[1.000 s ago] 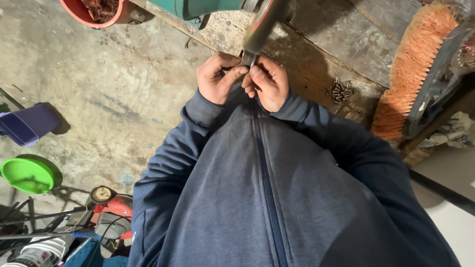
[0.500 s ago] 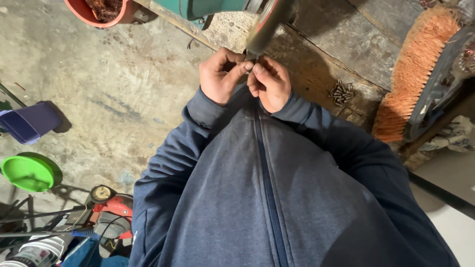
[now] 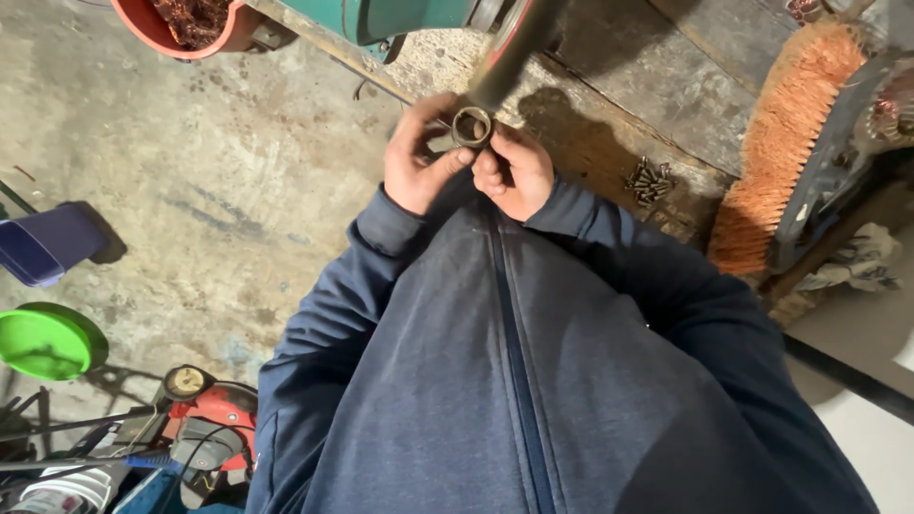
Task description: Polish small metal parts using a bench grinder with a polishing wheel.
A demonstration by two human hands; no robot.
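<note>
Here, in the head view, both hands meet in front of the chest over the edge of a worn wooden worktop [image 3: 609, 124]. The left hand [image 3: 416, 162] and the right hand [image 3: 517, 174] together hold the open end of a dark metal tube [image 3: 473, 125], which runs up and away towards a green machine [image 3: 409, 17] at the top of the frame. The left fingers [image 3: 447, 164] curl around the tube's rim from the left, thumb pressed just below the opening; the right fingers are clenched against its right side, so both hands are grasping it. The hollow mouth faces the camera and looks rusty inside. Whether anything small sits between fingertips and rim cannot be told.

To handle this well, it seems wise to keep the tube steady with one hand while the other works at the rim, and to keep fingertips clear of the edge, which may be sharp.

A small heap of screws [image 3: 649, 181] lies on the worktop to the right, near an orange-bristled brush [image 3: 776, 143]. Below, on the concrete floor [image 3: 190, 190], stand a green lid [image 3: 43, 341] and a red tool [image 3: 214, 419].
</note>
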